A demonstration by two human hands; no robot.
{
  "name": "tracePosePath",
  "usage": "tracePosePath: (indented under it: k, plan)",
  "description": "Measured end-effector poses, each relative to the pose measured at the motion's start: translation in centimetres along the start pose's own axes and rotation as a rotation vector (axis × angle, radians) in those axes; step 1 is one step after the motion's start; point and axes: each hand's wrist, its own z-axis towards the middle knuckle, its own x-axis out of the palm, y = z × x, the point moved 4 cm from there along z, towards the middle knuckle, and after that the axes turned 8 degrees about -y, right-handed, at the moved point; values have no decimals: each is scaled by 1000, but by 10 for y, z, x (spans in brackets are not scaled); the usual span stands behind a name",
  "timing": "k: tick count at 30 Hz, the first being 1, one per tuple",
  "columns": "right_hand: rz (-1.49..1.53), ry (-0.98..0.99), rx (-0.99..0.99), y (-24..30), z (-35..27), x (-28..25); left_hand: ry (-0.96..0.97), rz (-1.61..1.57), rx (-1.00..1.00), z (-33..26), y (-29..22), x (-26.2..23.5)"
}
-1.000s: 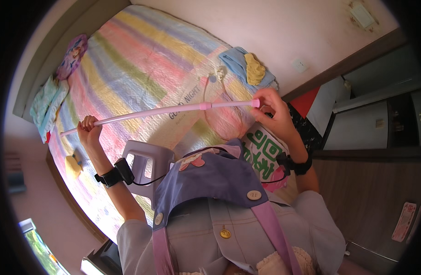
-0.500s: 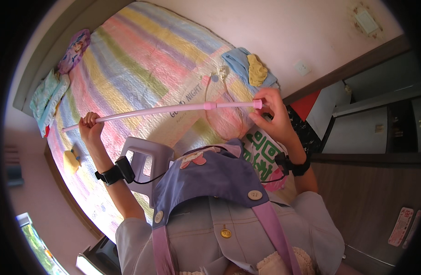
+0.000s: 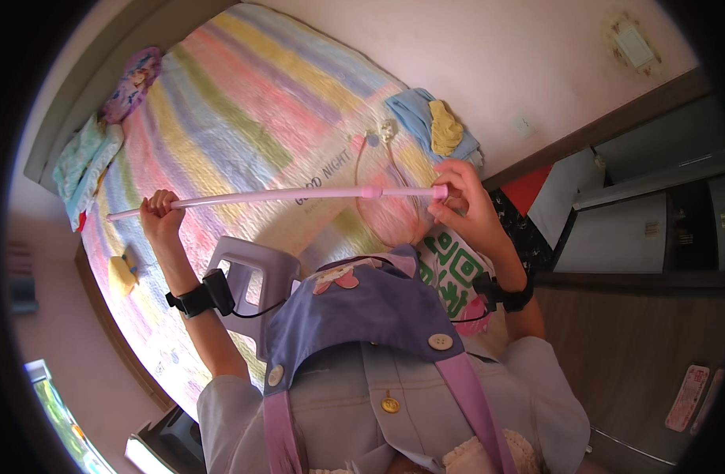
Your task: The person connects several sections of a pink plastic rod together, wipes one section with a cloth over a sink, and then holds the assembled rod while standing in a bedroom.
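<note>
A long pink telescopic rod (image 3: 283, 193) stretches across in front of me, above the bed. My left hand (image 3: 162, 215) is wrapped round its thicker tube close to the left end, which sticks out past the fist. Right of the middle sits a pink collar (image 3: 371, 192), where the thinner tube begins. At the far right end, my right hand (image 3: 467, 197) has its thumb and fingers closed about the flared pink end cap (image 3: 440, 192). Part of the cap is hidden by the fingers. A black band with a small device is strapped on each forearm.
Below the rod lies a bed with a striped quilt (image 3: 244, 103). A grey-purple plastic stool (image 3: 280, 259), a looped clear tube or cord (image 3: 358, 170), folded blue and yellow cloths (image 3: 414, 110) and a printed bag (image 3: 449, 268) are around my hands. A wooden cabinet (image 3: 615, 347) stands at right.
The rod's right end has dipped slightly, so the rod lies more level. My right thumb and fingers have come closer together at the end cap. My left hand keeps its hold.
</note>
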Motion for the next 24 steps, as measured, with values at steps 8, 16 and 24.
tracePosePath:
  k: [8, 16, 24]
  plan:
    - [155, 4, 160, -9, -4, -4, 68, 40, -46, -2, 8, 7]
    - [111, -63, 89, -2, -3, -4, 81, 57, -46, -2, 7, 7]
    - [90, 46, 159, -15, -8, -8, 97, 59, -79, -3, 8, 7]
